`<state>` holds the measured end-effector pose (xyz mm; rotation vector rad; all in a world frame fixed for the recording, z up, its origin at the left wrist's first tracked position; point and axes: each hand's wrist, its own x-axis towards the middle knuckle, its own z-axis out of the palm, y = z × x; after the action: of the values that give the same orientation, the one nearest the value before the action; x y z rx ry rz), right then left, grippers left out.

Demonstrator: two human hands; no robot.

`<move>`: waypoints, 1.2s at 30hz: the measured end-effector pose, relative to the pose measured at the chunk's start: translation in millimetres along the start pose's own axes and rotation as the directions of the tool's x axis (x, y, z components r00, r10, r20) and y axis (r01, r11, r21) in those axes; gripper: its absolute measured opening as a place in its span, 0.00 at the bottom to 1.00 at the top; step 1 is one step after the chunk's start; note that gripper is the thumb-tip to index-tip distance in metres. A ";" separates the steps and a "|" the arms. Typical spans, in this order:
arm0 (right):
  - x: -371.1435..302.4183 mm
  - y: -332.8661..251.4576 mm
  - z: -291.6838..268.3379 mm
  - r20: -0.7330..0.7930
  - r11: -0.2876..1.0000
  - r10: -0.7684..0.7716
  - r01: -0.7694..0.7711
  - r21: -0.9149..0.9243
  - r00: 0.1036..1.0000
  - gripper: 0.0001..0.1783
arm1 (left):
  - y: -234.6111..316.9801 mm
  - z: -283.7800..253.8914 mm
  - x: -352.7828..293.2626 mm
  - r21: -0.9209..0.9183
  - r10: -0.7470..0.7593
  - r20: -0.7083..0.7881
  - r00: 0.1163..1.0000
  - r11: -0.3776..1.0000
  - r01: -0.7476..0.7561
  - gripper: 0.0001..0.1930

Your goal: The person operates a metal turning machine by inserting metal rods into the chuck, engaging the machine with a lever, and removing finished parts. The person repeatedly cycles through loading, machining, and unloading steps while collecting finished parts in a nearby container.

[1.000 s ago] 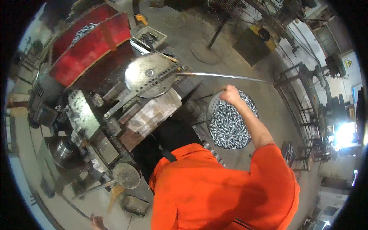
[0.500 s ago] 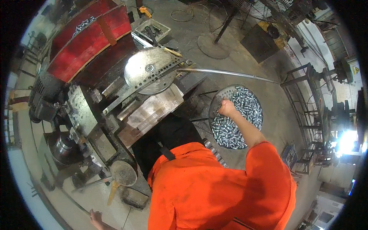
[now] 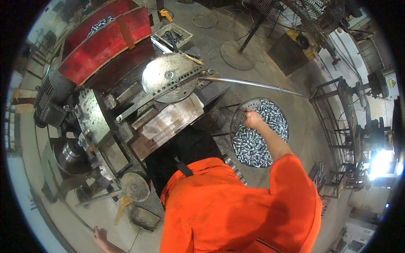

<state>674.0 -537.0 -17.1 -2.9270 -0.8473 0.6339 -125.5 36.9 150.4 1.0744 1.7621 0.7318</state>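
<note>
My right hand [image 3: 253,119] is closed, fingers curled together, over the upper left part of a round perforated tray [image 3: 253,102]. Short shiny metal cylinders [image 3: 257,143] are heaped in this tray, and the hand hides whatever its fingertips hold. Far off at the lower left, my left hand [image 3: 101,237] looks closed around the end of a long thin rod [image 3: 78,217]. That rod runs up along the left side of the machine. Near my body stands the machine with a round metal disc [image 3: 171,76] and a perforated flat bar [image 3: 158,97] across it.
A red bin [image 3: 105,46] with metal pieces is at the upper left. Behind the disc sits a small tray [image 3: 181,36] of tools. A long metal bar [image 3: 253,82] reaches right above the round tray. A fan [image 3: 291,12] and a metal rack [image 3: 337,122] stand beyond.
The whole view has shifted slightly. My right hand stays over the same part of the round tray, its fingers turned a little more downward. My left hand remains at the rod's end.
</note>
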 end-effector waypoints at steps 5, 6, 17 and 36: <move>-9.2 8.3 -10.1 -0.071 0.989 -0.143 0.141 -0.034 0.987 0.20 | 9.9 21.9 -23.2 0.064 0.090 0.057 0.994 0.994 -0.093 0.20; -9.7 13.3 -9.9 -0.046 0.990 -0.135 0.137 0.041 0.990 0.20 | 13.2 22.9 -28.4 0.098 0.105 0.074 0.992 0.989 -0.112 0.20; -9.6 10.2 -16.1 -0.095 0.968 -0.238 0.228 -0.107 0.967 0.19 | 22.8 27.4 -24.4 -0.006 0.134 0.021 0.991 0.991 -0.134 0.24; -43.1 -134.8 -80.9 -0.529 0.629 -0.253 0.553 0.546 0.810 0.20 | 174.1 153.0 -223.2 0.560 0.524 0.249 0.814 0.608 -0.563 0.21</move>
<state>604.3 -437.8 91.8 -1.9720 -0.9306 0.1994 120.2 -82.1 320.7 2.1352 1.6504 0.4508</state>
